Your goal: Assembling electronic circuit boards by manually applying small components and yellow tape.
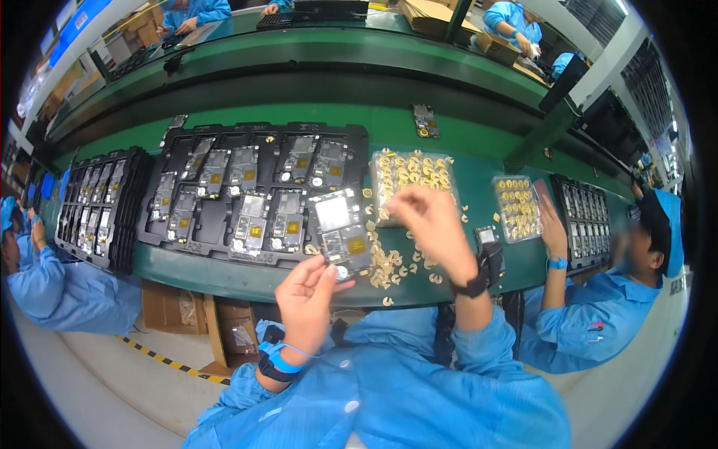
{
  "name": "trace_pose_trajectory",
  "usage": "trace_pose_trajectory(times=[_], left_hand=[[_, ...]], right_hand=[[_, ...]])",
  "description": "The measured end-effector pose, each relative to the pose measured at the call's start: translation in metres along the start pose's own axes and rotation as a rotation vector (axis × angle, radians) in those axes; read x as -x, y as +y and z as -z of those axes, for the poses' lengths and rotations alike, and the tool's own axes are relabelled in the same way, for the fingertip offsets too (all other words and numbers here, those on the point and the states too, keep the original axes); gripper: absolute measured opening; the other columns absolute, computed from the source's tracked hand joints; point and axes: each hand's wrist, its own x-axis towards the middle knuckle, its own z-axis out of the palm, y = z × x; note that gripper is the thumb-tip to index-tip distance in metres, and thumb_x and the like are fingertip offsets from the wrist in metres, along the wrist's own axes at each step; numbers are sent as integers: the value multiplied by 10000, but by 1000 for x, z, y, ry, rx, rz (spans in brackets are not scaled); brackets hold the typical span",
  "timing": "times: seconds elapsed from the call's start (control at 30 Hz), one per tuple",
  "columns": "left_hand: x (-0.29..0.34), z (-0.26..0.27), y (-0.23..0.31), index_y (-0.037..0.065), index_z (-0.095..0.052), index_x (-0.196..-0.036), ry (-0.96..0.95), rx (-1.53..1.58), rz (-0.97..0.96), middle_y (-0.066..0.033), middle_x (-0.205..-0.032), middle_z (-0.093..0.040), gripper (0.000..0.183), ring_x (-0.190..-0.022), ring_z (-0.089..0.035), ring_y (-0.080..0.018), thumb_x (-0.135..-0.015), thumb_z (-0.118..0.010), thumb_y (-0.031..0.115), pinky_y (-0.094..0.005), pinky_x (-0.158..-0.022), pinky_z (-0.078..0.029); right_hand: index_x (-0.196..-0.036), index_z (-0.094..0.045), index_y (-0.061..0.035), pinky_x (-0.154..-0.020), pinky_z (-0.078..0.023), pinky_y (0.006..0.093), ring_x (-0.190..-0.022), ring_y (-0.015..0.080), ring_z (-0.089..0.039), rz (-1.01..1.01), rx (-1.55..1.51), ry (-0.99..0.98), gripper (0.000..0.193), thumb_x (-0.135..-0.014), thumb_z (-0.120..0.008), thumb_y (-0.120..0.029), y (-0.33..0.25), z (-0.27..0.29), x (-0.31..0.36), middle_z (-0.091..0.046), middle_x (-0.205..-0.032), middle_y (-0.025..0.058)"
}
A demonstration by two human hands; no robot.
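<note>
**Circuit board in one hand, small gold parts under the other**

We see our left hand (pixel 308 288) raised over the near edge of the green desk (pixel 479 86), thumb and fingers pinched shut on the lower corner of a circuit board (pixel 340 232). The board bears a pale square patch and a gold square, and it is held tilted above the desk, just right of the black tray (pixel 351 138) of similar boards. Our right hand (pixel 430 224) hovers beside the board with fingers curled loosely downward; it is blurred, so we cannot tell whether it has hold of anything. Below it, loose gold parts (pixel 389 266) lie scattered on the desk, and just behind it sits a clear tray of gold parts (pixel 413 172).

Further left stands a second black tray (pixel 101 206) of boards. To the right, a co-worker's hand (pixel 552 224) rests near another clear tray (pixel 517 206) of gold parts. A single board (pixel 425 120) lies apart on the far side of the desk.
</note>
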Motion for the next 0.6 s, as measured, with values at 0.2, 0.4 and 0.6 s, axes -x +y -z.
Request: trace_pose_trajectory(times=[0.2, 0.4, 0.6], left_hand=[[6, 21, 12, -117, -491, -1504, 73, -323, -99, -164, -1215, -711, 433, -1077, -709, -216, -1090, -528, 1, -379, -845, -678], [11, 22, 35, -75, -519, -1504, -34, -347, -93, -171, -1147, -692, 418, -1006, -732, -210, -1090, -465, -48, -348, -842, -679], [-4, 33, 17, -108, -699, -1196, -223, -463, -72, -157, -1134, -710, 236, -952, -741, -222, -1095, -564, 58, -368, -833, -662]], right_hand=[[-1082, -785, -25, -912, -518, 476, -1010, 403, -639, 200, 543, 151, 191, -932, -740, -135, 47, 20, -46, -668, -999, 180], [-1079, -756, -24, -916, -509, 461, -1019, 393, -633, 216, 516, 112, 177, -917, -749, -95, 59, 22, -55, -654, -1002, 178], [-1021, -709, 29, -788, -547, 332, -879, 204, -692, 81, -13, 21, 127, -947, -743, -68, 23, 25, -40, -699, -993, 126]])
